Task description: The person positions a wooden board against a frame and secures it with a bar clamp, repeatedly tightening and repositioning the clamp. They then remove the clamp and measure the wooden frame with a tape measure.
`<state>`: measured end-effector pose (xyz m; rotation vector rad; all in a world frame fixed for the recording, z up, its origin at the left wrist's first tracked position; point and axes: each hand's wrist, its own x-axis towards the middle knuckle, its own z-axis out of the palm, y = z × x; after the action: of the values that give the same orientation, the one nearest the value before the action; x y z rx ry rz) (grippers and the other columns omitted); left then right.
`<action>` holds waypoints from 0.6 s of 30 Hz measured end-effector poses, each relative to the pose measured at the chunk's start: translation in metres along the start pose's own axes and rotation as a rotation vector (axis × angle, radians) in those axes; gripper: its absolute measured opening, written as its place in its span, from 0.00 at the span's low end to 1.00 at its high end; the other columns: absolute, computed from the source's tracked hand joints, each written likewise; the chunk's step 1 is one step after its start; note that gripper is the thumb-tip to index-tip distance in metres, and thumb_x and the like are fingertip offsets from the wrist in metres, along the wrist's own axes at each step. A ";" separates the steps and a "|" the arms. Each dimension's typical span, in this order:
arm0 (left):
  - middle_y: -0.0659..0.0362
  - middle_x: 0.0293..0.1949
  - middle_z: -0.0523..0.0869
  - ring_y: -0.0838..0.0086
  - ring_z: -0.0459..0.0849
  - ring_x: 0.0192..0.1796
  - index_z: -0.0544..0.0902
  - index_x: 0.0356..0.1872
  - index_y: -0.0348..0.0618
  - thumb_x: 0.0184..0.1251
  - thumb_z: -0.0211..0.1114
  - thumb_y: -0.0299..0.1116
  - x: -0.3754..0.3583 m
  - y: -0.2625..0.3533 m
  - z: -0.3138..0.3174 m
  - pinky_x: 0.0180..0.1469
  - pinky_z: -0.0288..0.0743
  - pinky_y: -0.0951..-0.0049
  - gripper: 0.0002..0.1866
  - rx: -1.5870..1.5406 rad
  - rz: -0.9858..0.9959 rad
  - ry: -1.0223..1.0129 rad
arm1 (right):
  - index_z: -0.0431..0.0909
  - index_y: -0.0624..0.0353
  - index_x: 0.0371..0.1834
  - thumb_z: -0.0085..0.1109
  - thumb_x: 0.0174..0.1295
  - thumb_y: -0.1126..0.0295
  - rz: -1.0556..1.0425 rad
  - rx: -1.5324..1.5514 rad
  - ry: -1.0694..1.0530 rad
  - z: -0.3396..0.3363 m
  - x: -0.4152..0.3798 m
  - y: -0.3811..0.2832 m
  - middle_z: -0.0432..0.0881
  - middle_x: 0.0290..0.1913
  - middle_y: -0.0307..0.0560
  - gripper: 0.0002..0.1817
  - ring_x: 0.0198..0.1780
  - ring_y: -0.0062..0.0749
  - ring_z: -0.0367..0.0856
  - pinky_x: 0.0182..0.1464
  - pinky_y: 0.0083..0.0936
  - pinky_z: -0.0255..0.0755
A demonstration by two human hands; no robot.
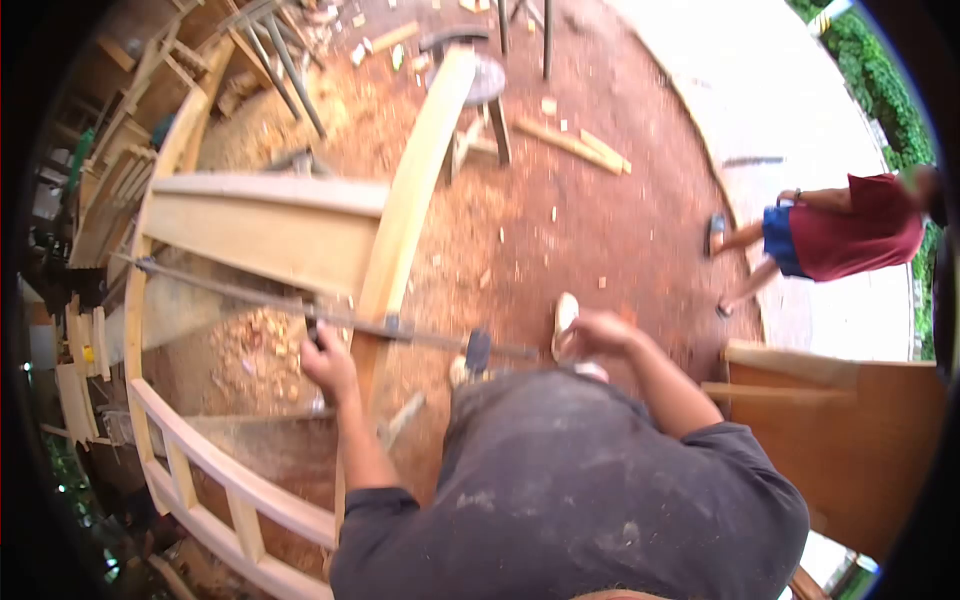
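Observation:
A long metal bar clamp (440,339) lies across a pale wooden frame, from its left curved rail to past the near post (408,215). My left hand (326,358) is closed around a dark handle on the clamp, left of the post. My right hand (592,335) is off to the right of the bar's end, touching nothing that I can make out; its fingers are blurred. Between the curved rail and the post are wide boards (265,235). A dark clamp block (478,350) sits on the bar near my body.
A person (850,228) in a red shirt walks at the right. A brown wooden panel (840,430) stands at the lower right. A round stool (470,80) is under the post's far end. Wood offcuts (575,143) and shavings lie on the dirt ground.

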<state>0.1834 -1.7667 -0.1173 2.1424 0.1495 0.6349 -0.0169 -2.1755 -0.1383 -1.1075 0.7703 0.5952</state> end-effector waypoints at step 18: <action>0.36 0.41 0.85 0.45 0.83 0.49 0.80 0.38 0.24 0.50 0.62 0.48 0.011 0.025 0.029 0.52 0.73 0.55 0.29 0.049 -0.464 -0.109 | 0.79 0.57 0.31 0.44 0.72 0.53 0.292 -0.241 -0.528 0.085 0.091 -0.011 0.76 0.22 0.38 0.21 0.21 0.24 0.72 0.24 0.27 0.66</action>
<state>0.2042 -1.7993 -0.1083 2.0806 0.5872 0.2448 0.0677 -2.0956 -0.1839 -0.9943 0.4040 1.1967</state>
